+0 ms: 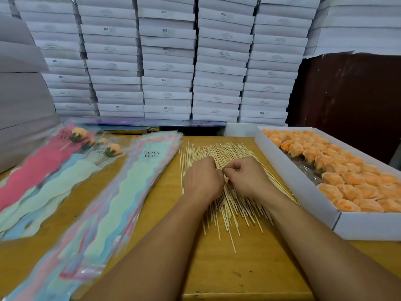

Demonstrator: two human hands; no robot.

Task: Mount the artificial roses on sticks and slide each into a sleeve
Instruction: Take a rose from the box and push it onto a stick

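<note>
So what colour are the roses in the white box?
The roses are pale orange, best seen in the head view.

Bright, even overhead light fills the scene, with only faint, soft shadows under the forearms on the wooden table (pixel 227 268). The wide lens bows the stacked white boxes (pixel 167 61) towards the picture's edges. The sleeves (pixel 121 192) at the left look smeared and soft, their clear plastic carrying pale glare; the centre stays sharp.

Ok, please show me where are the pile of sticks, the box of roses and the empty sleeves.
pile of sticks (pixel 227 211): head view, lower part of the spread.
box of roses (pixel 293 183): head view, white left wall.
empty sleeves (pixel 138 181): head view, mint middle of the top sleeve.
</note>
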